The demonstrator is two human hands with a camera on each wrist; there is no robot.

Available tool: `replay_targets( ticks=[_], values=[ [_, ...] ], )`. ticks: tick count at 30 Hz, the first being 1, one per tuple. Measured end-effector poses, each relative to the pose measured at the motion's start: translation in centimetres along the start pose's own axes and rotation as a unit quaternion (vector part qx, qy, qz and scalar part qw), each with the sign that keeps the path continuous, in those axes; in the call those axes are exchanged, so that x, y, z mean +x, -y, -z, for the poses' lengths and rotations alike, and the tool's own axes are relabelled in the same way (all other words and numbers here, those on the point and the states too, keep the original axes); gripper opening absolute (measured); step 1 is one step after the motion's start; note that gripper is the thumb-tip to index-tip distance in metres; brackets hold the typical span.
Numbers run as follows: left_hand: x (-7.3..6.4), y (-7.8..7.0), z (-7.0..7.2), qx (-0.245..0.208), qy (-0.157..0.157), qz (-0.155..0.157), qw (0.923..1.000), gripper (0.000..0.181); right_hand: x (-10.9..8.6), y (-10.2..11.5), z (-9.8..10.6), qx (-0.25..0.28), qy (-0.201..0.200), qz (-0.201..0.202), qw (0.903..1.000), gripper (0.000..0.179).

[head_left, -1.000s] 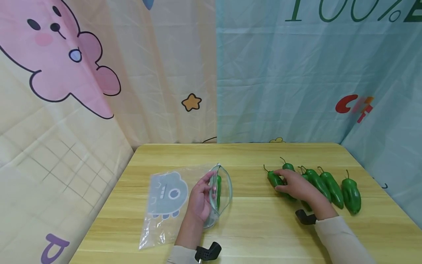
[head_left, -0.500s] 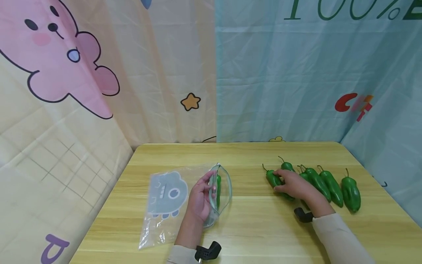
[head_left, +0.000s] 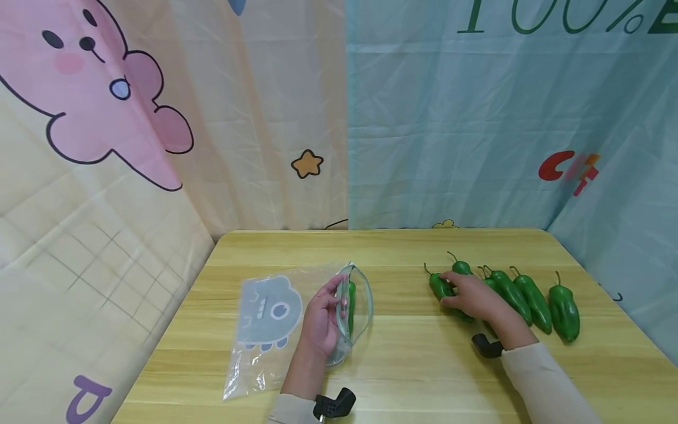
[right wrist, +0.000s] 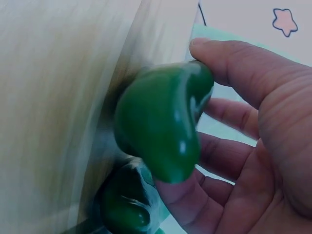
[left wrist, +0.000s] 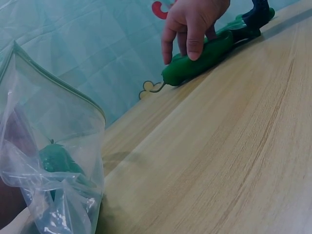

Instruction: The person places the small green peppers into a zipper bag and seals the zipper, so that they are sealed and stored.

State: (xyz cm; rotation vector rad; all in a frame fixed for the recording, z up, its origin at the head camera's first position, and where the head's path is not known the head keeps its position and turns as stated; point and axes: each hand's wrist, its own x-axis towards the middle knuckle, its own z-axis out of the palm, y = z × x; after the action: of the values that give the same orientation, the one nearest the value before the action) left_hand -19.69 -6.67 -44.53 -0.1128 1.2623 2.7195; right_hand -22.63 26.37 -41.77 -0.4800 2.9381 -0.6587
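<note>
My left hand [head_left: 319,324] holds the edge of a clear zip bag [head_left: 362,300] and keeps its mouth wide apart. One green pepper [head_left: 352,306] is inside; in the left wrist view the pepper [left wrist: 61,158] shows through the plastic. Over on the right, my right hand [head_left: 474,297] grips the leftmost green pepper [head_left: 438,287] of a row, its stem pointing to the far side. In the right wrist view, thumb and fingers lie on opposite sides of that pepper [right wrist: 161,117], close to the tabletop. Part of the left hand's fingers is hidden by the bag.
Several more green peppers [head_left: 535,303] lie side by side under and right of the right hand. Clear plastic with a grey-blue cartoon print [head_left: 267,312] lies flat left of the left hand. Printed curtains [head_left: 450,118] hang behind the wooden table [head_left: 392,377].
</note>
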Motion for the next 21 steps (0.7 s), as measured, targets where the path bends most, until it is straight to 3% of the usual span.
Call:
replay_targets(
  ticks=[13,21],
  values=[
    [0.1,0.3,0.0,-0.002,-0.002,0.003,1.0,0.048,-0.6,-1.2,-0.1,0.062,0.0,-0.011,0.998,0.058],
    [0.2,0.2,0.2,-0.001,-0.002,0.001,1.0,0.049,0.1,-1.1,-0.5,0.144,-0.01,-0.005,0.9895,0.058]
  ],
)
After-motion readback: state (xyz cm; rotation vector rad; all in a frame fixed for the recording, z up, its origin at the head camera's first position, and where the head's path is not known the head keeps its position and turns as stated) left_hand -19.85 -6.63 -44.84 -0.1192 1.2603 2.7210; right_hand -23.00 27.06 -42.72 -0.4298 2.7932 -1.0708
